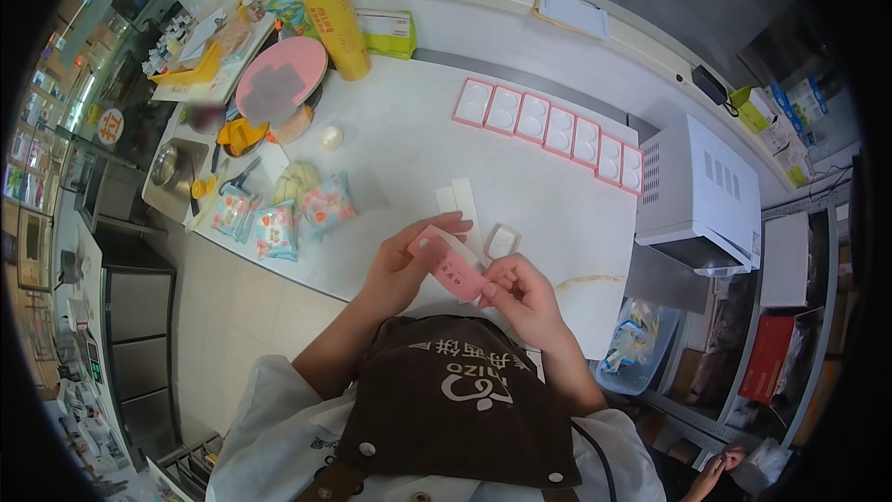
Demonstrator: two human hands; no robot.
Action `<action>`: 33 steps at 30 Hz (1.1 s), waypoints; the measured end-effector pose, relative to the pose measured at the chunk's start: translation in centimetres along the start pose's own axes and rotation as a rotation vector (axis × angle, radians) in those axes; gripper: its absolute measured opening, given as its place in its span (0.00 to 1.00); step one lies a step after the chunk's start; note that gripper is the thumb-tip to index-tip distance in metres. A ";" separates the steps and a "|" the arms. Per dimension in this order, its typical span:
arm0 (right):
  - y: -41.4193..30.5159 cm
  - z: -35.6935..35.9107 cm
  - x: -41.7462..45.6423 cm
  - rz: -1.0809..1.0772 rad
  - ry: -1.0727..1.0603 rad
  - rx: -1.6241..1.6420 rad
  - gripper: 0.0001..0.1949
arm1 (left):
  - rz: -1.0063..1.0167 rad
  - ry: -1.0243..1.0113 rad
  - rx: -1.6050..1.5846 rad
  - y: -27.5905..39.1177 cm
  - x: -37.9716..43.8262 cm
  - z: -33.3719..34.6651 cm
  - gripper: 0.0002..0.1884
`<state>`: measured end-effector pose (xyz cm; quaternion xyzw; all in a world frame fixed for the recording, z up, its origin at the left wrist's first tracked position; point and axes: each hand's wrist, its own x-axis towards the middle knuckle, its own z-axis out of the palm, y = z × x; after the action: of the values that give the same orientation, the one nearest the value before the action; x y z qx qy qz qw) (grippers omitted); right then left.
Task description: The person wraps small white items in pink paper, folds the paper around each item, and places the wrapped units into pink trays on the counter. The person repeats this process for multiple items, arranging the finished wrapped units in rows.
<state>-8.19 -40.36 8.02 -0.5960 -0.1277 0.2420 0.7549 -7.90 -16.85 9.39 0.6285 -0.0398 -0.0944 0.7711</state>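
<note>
Both my hands hold a pink paper strip (454, 276) with dark writing, above the front of a white table (411, 125). My left hand (411, 261) pinches its upper left end, thumb on top. At its lower right end, the fingers of my right hand (519, 289) grip the edge. Just beyond my hands lie white paper strips (465, 203) and a small white tray (502, 242). Farther back, several pink-rimmed boxes (533, 117), each with two round white wells, stand in a slanting row. Left of my hands are several wrapped packets (277, 229).
Scissors (240, 178), a pink round board (282, 80) and a tall yellow roll of film (327, 10) are at the left. A white appliance (700, 188) stands right of the table, a blue plastic bin (637, 348) below it. Another person's hands (718, 470) show at the lower right.
</note>
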 end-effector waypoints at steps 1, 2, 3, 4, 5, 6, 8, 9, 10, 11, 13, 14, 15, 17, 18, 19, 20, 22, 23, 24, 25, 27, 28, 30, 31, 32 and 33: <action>-0.1 0.0 -0.1 -0.011 -0.033 0.024 0.07 | -0.024 0.010 -0.012 -0.1 0.0 0.3 0.22; -0.2 0.1 -0.2 -0.022 -0.067 0.047 0.07 | -0.017 -0.001 -0.023 -0.3 0.1 0.5 0.24; -0.5 0.2 -0.2 -0.031 -0.076 0.053 0.07 | -0.010 -0.012 -0.031 -0.8 0.3 0.7 0.25; -0.7 0.4 -0.2 -0.040 -0.086 0.058 0.06 | -0.003 -0.023 -0.040 -1.3 0.4 0.7 0.27; -0.8 0.5 -0.2 -0.050 -0.096 0.063 0.06 | -0.043 -0.086 -0.011 -1.6 0.4 0.6 0.29; -0.8 0.7 -0.2 -0.050 -0.099 0.072 0.06 | -0.081 -0.149 0.017 -2.1 0.3 0.5 0.31; -0.8 0.9 0.0 -0.051 -0.108 0.089 0.06 | -0.144 -0.238 0.010 -3.0 0.2 0.6 0.34; -0.8 0.9 0.0 -0.061 -0.115 0.091 0.06 | -0.168 -0.264 -0.026 -3.6 0.2 0.9 0.34; -0.9 0.9 0.1 -0.070 -0.121 0.093 0.07 | -0.192 -0.290 -0.063 -3.9 0.2 1.0 0.35; -0.9 0.9 0.2 -0.079 -0.129 0.096 0.07 | -0.193 -0.285 -0.060 -3.9 0.2 0.9 0.35; -0.3 0.6 0.1 -0.055 -0.084 0.082 0.07 | -0.190 -0.267 -0.064 -3.8 0.2 0.6 0.35; -0.1 0.5 0.0 -0.042 -0.062 0.076 0.07 | -0.185 -0.251 -0.070 -3.7 0.2 0.4 0.35; -0.1 0.5 0.1 -0.055 -0.036 0.079 0.07 | -0.172 -0.222 -0.085 -3.4 0.4 0.1 0.34; -0.2 0.4 0.4 -0.080 0.014 0.086 0.07 | -0.143 -0.191 -0.143 -3.3 0.3 -0.5 0.32; -0.1 0.2 0.4 -0.063 0.021 0.100 0.07 | -0.126 -0.189 -0.187 -3.5 0.2 -0.8 0.30; 0.3 -0.3 0.5 -0.046 0.027 0.114 0.06 | -0.109 -0.188 -0.231 -3.5 0.1 -1.0 0.28; 0.8 -0.7 0.5 -0.028 0.034 0.128 0.06 | -0.075 -0.194 -0.156 -3.5 0.0 -1.1 0.29; 1.7 -1.3 0.7 -0.013 0.053 0.172 0.07 | -0.010 -0.207 -0.006 -3.3 -0.2 -1.3 0.33; 2.1 -1.5 0.7 -0.006 0.062 0.194 0.07 | -0.061 -0.171 -0.002 -3.8 -0.2 -1.5 0.31; 2.4 -1.5 0.9 -0.002 0.111 0.159 0.07 | -0.113 -0.130 0.005 -4.8 -0.3 -2.0 0.29; 2.6 -1.4 1.2 0.002 0.158 0.121 0.07 | -0.164 -0.088 0.010 -5.9 -0.4 -2.6 0.27; 3.5 -1.7 1.4 0.035 0.246 0.018 0.07 | -0.253 0.053 -0.072 -8.1 0.0 -4.0 0.26; 4.6 -2.1 1.6 0.060 0.285 -0.044 0.07 | -0.296 0.122 -0.111 -9.3 0.3 -4.8 0.26; 7.4 -3.3 1.8 0.138 0.291 -0.151 0.07 | -0.455 0.343 -0.204 -12.0 0.4 -6.4 0.26; 9.1 -4.2 1.5 0.191 0.256 -0.196 0.07 | -0.535 0.453 -0.252 -13.7 0.5 -7.1 0.26; 10.8 -5.0 1.3 0.243 0.217 -0.241 0.07 | -0.571 0.538 -0.205 -15.8 0.4 -7.9 0.29; 12.5 -5.6 1.0 0.300 0.192 -0.247 0.08 | -0.617 0.570 -0.281 -17.9 0.1 -8.8 0.29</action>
<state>-7.33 -42.39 -5.57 -0.7167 0.0060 0.2764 0.6403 -7.93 -11.89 -9.90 0.5010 0.3768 -0.1476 0.7650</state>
